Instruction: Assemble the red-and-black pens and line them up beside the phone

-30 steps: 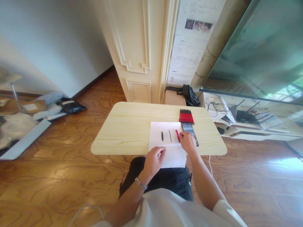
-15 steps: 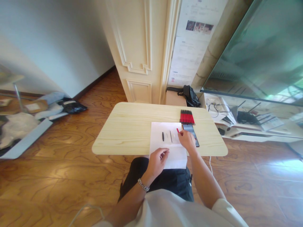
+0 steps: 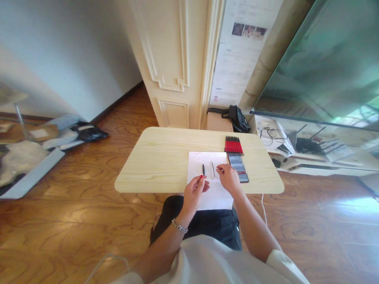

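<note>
My left hand is closed over the near part of a white paper sheet, pinching a red pen barrel whose end shows above the fingertips. Just beyond it lies a black pen part on the paper. To the right of that part rests a thin dark pen refill. My right hand is beside the refill with thumb and fingertips pressed together; whatever is between them is too small to make out. Faint clear bits lie between the black part and the refill.
Several red and black pens lie in a row at the back right of the light wood table. A phone lies below them, right of the paper. A white cable hangs under the table's right side.
The red barrel has passed from my right hand to my left. My left hand has moved slightly forward; my right hand has shifted left, towards the refill.
</note>
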A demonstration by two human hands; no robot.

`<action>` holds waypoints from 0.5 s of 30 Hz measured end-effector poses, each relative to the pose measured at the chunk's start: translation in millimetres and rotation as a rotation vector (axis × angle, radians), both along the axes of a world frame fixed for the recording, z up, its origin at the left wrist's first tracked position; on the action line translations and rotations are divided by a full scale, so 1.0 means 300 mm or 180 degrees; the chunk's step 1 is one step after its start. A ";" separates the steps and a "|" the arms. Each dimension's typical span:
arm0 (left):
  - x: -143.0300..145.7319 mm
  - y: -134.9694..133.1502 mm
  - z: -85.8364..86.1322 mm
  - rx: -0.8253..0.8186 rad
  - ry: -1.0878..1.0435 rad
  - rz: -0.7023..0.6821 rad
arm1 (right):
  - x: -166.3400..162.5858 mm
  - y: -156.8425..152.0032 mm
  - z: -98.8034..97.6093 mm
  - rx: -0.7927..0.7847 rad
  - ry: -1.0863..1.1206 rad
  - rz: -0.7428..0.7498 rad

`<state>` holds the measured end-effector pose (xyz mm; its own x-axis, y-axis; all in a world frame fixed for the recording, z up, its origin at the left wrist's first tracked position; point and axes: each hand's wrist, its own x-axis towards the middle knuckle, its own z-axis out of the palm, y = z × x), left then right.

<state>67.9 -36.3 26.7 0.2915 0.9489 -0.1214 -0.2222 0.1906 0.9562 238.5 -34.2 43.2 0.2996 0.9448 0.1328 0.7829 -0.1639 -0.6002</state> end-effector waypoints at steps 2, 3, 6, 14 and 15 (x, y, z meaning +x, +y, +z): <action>-0.006 -0.005 -0.009 0.0043 0.0112 -0.0023 | 0.042 0.039 -0.027 -0.0271 -0.0198 -0.0132; -0.007 -0.007 -0.013 0.0092 0.0162 -0.0028 | 0.053 0.054 -0.040 -0.0394 -0.0280 -0.0125; -0.007 -0.011 -0.021 0.0201 0.0270 -0.0059 | 0.048 0.076 -0.073 -0.0625 -0.0514 -0.0109; -0.019 -0.004 -0.022 0.0398 0.0512 -0.0210 | 0.015 0.056 -0.038 -0.0204 0.0156 -0.0170; -0.020 -0.004 -0.020 0.0441 0.0534 -0.0217 | 0.009 0.047 -0.025 -0.0066 0.0544 -0.0100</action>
